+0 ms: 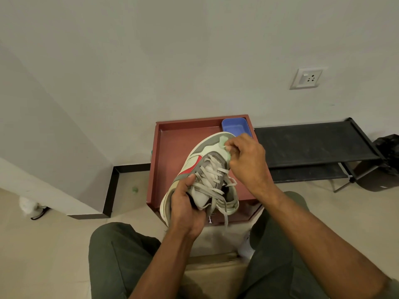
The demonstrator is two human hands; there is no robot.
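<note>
A grey, white and pale-green sneaker [205, 160] with a red side mark and loose grey laces is held in the air above a reddish-brown tray [172, 147]. My left hand [185, 210] grips the shoe at its heel and collar, thumb on the laces. My right hand [246, 156] is at the toe, fingers curled and pinching a small pale-green lump [224, 141] against the toe cap. What the lump is made of I cannot tell.
A blue plastic container [236, 126] sits in the tray's far right corner. A black shoe rack [313, 143] stands to the right by the wall, a dark bag [388, 152] beyond it. A small green piece [135, 189] lies on the floor at left. My knees are below.
</note>
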